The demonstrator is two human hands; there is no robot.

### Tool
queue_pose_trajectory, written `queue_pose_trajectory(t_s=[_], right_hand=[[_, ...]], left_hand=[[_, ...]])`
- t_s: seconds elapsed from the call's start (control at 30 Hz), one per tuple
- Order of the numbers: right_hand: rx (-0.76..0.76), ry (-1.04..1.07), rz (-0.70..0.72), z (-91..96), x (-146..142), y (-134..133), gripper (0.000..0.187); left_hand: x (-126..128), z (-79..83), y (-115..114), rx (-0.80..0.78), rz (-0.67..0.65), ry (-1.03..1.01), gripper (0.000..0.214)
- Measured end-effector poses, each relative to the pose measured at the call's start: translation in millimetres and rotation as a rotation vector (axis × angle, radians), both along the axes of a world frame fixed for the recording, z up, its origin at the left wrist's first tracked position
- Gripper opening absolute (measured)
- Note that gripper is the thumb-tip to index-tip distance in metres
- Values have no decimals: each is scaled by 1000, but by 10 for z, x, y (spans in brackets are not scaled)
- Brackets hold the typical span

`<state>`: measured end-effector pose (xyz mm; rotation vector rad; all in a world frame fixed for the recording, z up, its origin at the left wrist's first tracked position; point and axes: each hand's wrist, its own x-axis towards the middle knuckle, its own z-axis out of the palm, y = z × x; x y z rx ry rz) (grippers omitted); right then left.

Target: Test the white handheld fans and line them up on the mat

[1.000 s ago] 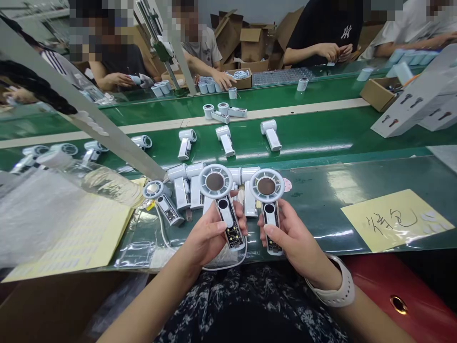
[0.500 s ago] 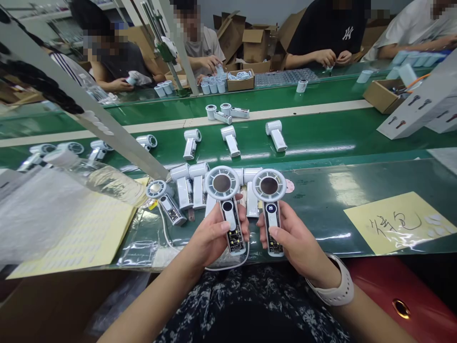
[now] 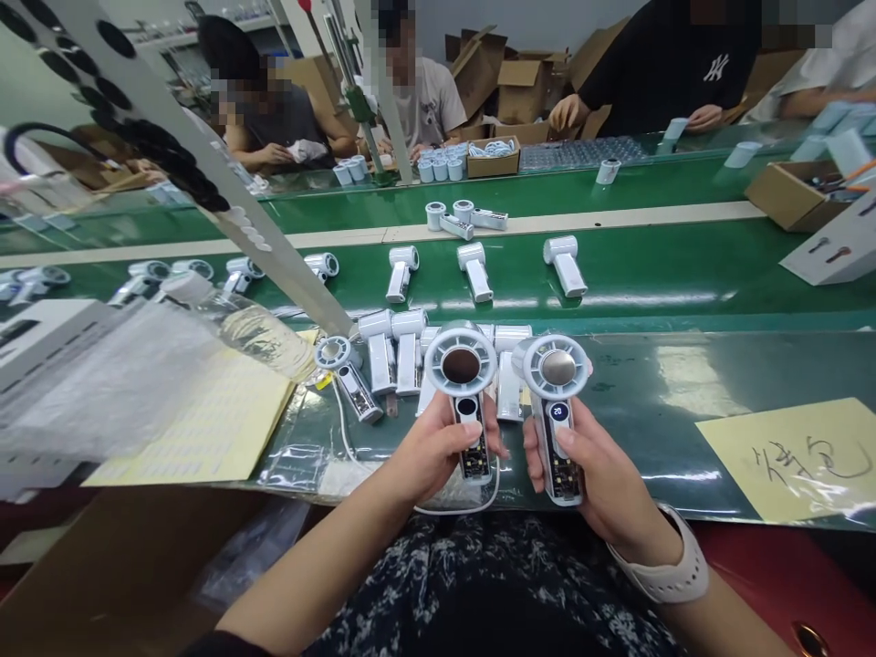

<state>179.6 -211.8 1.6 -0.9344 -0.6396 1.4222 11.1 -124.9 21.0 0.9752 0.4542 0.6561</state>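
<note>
My left hand is wrapped round a white handheld fan, its thumb on the handle by the button. The small round display on this fan is dark, and circuit parts show in the open handle. In my right hand is a second handheld fan, held upright beside the first and apart from it. Its display reads 20, and my thumb lies on its button strip. Behind both stand and lie several more white fans, partly hidden. One fan lies to the left, near a white cable.
Several fans lie on the green conveyor. A slanted white post crosses the left side. Below it are a plastic bottle and a yellow sheet. At the right lies a handwritten yellow paper. Co-workers sit opposite.
The view has swung left, so the scene sits further right. Both fans stay in my hands, and the right one is tilted slightly more. Across the belt, a co-worker's hand has moved apart from the other.
</note>
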Motion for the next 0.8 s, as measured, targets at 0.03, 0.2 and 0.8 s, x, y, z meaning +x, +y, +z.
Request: queue_pose_trajectory(t_s=[0.03,0.2,0.8], right_hand=[[-10,8,-3,-9,-8,1,25],[-43,47,-15,-31,-33,-15,21],[-127,43,-31,24,-26,11,36]], left_hand=[[6,-1,4,-4,3,6,31],[49,-6,10,-79,105,46,36],[28,13,17,-27,82,170,31]])
